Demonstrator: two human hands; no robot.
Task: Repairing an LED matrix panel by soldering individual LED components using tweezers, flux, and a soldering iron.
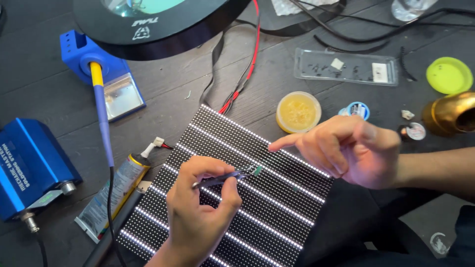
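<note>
A black LED matrix panel (277, 198) with lit white rows lies tilted on the dark wooden table. My left hand (198, 212) pinches dark tweezers (225, 178) over the panel; their tips hold a small green chip (257, 170). My right hand (346, 148) hovers above the panel's right side, index finger stretched left and pointing toward the panel's upper rows, holding nothing.
A blue soldering iron stand (94, 59) with its iron (101, 113), a blue station box (29, 168), a tube of paste (114, 195), a flux tin (298, 111), a clear parts tray (346, 66), a yellow-green lid (449, 75), a magnifier lamp (148, 24) and red-black wires (242, 79) surround the panel.
</note>
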